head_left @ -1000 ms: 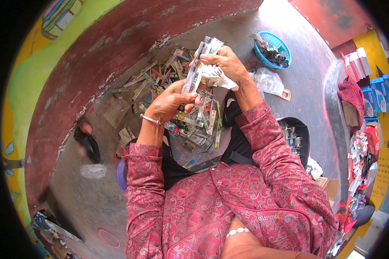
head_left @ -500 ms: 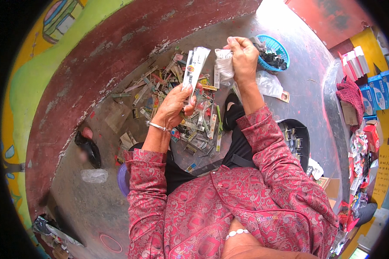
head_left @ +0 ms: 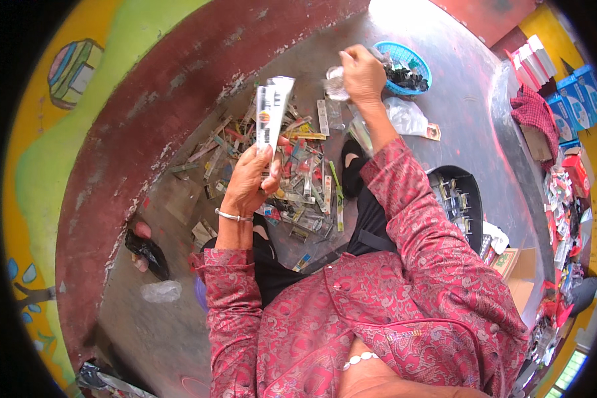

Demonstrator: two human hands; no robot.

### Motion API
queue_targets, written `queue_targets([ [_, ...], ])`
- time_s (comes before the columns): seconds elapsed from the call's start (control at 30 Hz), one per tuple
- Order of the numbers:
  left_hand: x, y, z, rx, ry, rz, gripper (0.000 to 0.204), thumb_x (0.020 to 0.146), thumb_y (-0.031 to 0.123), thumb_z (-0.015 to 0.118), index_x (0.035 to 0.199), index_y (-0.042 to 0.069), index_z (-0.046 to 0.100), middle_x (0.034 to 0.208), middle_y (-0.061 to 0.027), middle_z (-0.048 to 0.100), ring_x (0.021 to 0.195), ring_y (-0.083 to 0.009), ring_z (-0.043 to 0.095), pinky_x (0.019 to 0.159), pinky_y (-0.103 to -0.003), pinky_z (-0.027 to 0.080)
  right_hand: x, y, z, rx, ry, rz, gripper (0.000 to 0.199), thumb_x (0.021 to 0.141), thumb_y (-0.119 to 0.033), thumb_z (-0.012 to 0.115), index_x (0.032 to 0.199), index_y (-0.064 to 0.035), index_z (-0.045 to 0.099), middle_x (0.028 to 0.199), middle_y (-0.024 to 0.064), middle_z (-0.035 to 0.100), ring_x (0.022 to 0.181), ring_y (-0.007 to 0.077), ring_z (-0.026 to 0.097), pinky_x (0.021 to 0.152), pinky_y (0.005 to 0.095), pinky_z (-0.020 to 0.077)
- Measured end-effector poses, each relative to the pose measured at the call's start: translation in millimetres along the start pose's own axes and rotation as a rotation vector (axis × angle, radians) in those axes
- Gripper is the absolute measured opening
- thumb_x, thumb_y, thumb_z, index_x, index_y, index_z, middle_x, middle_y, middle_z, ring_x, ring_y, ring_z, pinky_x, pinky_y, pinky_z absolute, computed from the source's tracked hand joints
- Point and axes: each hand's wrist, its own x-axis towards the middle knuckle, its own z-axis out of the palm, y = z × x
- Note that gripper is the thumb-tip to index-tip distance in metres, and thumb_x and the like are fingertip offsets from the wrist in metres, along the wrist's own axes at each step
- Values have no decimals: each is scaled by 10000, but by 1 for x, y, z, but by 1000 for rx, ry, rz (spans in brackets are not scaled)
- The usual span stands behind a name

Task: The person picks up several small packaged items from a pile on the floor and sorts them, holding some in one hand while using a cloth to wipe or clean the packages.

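Observation:
My left hand is closed round the lower end of a flat white printed packet, which stands upright, slightly spread at its top. To the right and higher up, my right hand pinches a small crumpled white bundle; motion blurs it, and I cannot tell what it is made of. The two hands are apart. Below them a pile of long narrow packages and strips in many colours covers the floor between my feet.
Beyond my right hand stands a blue plastic basket with dark items inside, beside a clear plastic bag. A black case with metal pieces lies by my right leg. A black bag lies left, near the curved red wall. Blue boxes line the right.
Both hands have shifted left in the picture, the left one with the packet lower and the right one with the white bundle slightly higher. The whole view has also turned a little.

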Motion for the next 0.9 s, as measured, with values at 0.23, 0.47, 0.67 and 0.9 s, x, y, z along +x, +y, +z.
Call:
queue_targets([
  [0.23,5,-6,1,-365,-279,-38,340,920,266,430,1129,-2,440,585,-23,416,332,-58,304,311,-171,254,-45,-49,1,1423,-1258,600,519,793,-173,627,1221,37,421,850,64,609,750,141,601,644,253,504],
  [0.47,0,-6,-1,-135,-198,-43,376,918,334,412,1092,3,452,667,-62,478,353,-87,379,311,-185,307,-47,-70,-7,1286,-1138,568,182,740,-165,693,834,-29,618,726,17,597,648,92,551,574,233,431],
  [0.67,-1,14,-9,386,-98,-21,429,874,265,531,1191,-9,442,1031,-63,561,956,-123,520,819,-269,411,-48,-68,-5,1027,-1004,352,188,749,-219,686,773,-47,616,703,-7,574,657,65,507,609,237,415],
  [0.9,10,1,2,969,-110,98,354,834,213,576,1098,-15,517,993,-81,591,883,-130,547,789,-278,432,-51,-68,-1,808,-1109,384,226,711,-234,692,758,-38,590,687,3,554,629,73,493,568,239,405],
])
